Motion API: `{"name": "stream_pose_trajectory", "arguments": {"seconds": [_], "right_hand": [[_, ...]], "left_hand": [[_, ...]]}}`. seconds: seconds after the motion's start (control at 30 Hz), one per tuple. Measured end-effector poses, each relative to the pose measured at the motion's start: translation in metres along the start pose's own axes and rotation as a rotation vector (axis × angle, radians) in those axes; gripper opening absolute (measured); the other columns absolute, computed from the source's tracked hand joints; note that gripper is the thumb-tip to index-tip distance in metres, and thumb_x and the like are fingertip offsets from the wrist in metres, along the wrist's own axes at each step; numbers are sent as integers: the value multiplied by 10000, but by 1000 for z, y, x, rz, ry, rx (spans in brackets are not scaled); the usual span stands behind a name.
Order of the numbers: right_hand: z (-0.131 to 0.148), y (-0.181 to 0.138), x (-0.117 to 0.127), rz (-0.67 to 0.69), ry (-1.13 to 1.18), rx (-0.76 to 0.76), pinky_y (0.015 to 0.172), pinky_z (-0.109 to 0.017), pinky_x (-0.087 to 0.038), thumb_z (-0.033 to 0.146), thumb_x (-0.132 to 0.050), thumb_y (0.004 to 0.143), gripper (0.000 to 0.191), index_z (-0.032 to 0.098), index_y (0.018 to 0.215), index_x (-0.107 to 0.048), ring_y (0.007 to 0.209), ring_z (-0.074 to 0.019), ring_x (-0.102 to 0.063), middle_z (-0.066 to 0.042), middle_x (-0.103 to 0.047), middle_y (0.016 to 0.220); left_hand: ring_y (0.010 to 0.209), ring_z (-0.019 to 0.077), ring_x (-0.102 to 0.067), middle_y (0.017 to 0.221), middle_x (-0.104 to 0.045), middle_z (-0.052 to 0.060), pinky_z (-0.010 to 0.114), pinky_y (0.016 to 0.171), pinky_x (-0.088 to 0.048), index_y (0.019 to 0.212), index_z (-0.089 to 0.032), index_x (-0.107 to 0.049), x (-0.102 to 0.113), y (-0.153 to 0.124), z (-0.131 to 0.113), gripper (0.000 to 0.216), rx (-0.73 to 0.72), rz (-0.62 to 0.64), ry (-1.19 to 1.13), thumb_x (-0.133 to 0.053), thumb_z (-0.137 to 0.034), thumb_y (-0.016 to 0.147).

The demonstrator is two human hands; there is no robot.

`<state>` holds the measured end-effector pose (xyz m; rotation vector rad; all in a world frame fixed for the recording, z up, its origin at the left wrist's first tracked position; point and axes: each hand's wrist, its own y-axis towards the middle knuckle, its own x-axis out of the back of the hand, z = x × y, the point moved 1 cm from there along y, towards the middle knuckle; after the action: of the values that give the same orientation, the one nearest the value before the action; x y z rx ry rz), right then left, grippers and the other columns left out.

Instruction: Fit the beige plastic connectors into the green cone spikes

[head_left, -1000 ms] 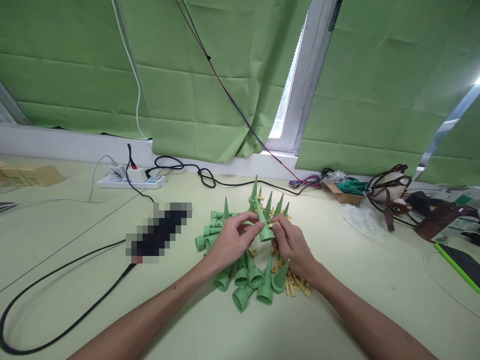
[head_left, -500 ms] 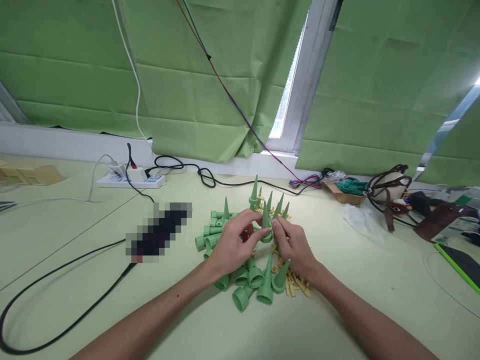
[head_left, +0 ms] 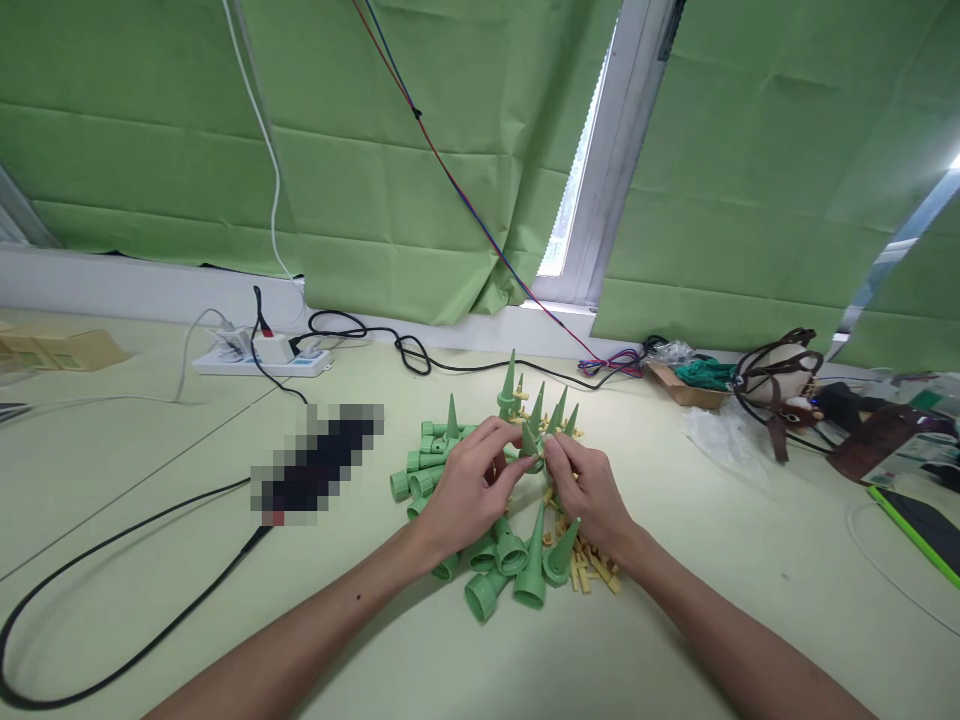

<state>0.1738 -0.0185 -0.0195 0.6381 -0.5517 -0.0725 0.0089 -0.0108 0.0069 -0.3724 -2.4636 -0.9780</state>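
My left hand (head_left: 476, 485) is closed around a green plastic spike (head_left: 529, 443), thumb and fingers pinching its wide end. Against the side of that spike, my right hand (head_left: 589, 487) has its thumb and forefinger pressed together on a small yellow plastic piece, mostly hidden by the fingertips. Below the hands lie more green spikes (head_left: 531, 575) and open-ended green sockets (head_left: 484, 597). Several loose yellow pieces (head_left: 596, 570) are heaped under my right wrist. Behind the hands, a green spike (head_left: 508, 385) stands upright with a yellow piece sticking out of its side.
A pixelated dark object (head_left: 319, 460) with a black cable lies to the left. A white power strip (head_left: 262, 358) sits by the wall. Toward the right are a cardboard box (head_left: 686, 388), a clear plastic bag (head_left: 727, 440), and a green-edged dark tablet-like object (head_left: 922, 530).
The held spike has tilted, its tip now lower and looking shorter from here. Both hands stay almost in place.
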Motion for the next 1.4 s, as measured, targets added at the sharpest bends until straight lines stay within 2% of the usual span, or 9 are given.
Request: {"name": "stream_pose_trajectory", "arguments": {"seconds": [0.27, 0.37, 0.53, 0.77, 0.9, 1.17, 1.4], "right_hand": [[1, 1, 1, -52, 4, -18, 526, -259, -286, 357, -355, 1013, 372, 217, 669, -329, 529, -116, -327, 45, -363, 582], [1, 1, 3, -85, 23, -34, 529, -255, -305, 371, -353, 1015, 364, 214, 687, -367, 535, -117, -363, 36, -406, 601], [-1, -1, 2, -81, 63, -33, 510, -252, -315, 391, -359, 1011, 350, 213, 716, -417, 519, -119, -374, 34, -420, 594], [0, -1, 2, -33, 45, 36, 553, -259, -354, 376, -371, 1010, 315, 212, 770, -492, 550, -130, -433, 24, -471, 611], [-1, -1, 2, -17, 45, 22, 548, -260, -351, 384, -360, 1011, 309, 213, 784, -482, 541, -128, -429, 30, -469, 612], [-4, -2, 1, 25, 70, -2, 548, -263, -351, 393, -345, 1016, 269, 219, 858, -476, 527, -129, -421, 43, -457, 610], [-6, -2, 0, 50, 90, -10, 520, -260, -354, 432, -336, 1011, 290, 223, 857, -464, 500, -132, -426, 45, -459, 585]], "left_hand": [[585, 95, -467, 906, -577, 18, 230, 546, -396, 1039, -196, -541, -1, -1, 3, 183, 113, -20, -23, -557, -329, 914], [609, 109, -482, 834, -581, 12, 226, 541, -381, 945, -182, -558, 0, 0, 4, 189, 162, -30, -48, -530, -368, 928], [582, 117, -430, 669, -542, 5, 238, 525, -320, 685, -154, -545, 2, 4, 1, 425, 229, -15, -123, -409, -438, 971], [520, 103, -333, 604, -461, -11, 250, 492, -242, 629, -156, -502, 1, 4, 0, 497, 315, 51, -199, -414, -530, 944], [517, 103, -309, 577, -389, -22, 243, 478, -243, 640, -163, -499, 0, 5, 0, 480, 325, 57, -255, -437, -544, 925], [531, 104, -347, 610, -435, -18, 226, 467, -273, 730, -165, -565, 3, 5, -4, 391, 323, 95, -336, -499, -508, 906], [570, 117, -373, 654, -418, -17, 226, 489, -296, 844, -169, -577, 3, 4, 1, 352, 307, 95, -282, -534, -516, 883]]}}
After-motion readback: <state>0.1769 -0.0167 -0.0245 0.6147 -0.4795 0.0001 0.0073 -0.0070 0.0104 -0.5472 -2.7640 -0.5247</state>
